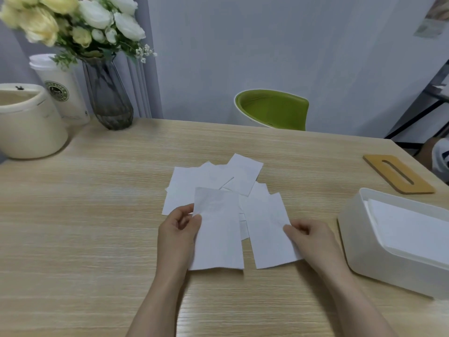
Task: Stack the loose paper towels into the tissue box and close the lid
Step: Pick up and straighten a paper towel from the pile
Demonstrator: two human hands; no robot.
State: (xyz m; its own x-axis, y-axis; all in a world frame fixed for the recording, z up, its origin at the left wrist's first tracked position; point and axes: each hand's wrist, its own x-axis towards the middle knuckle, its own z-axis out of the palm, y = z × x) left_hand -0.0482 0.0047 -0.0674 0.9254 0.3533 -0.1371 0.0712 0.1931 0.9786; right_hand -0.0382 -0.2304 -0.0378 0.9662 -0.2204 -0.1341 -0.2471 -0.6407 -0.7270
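Observation:
Several loose white paper towels lie overlapping in the middle of the wooden table. My left hand pinches the left edge of one towel and lifts it off the pile. My right hand pinches the right edge of another towel. The white tissue box stands open at the right, with white towels stacked inside. Its wooden lid, with a long slot, lies flat on the table behind the box.
At the back left stand a cream round container, a white paper cup and a dark glass vase of flowers. A green chair is behind the far table edge. A person's shoe shows at the right edge.

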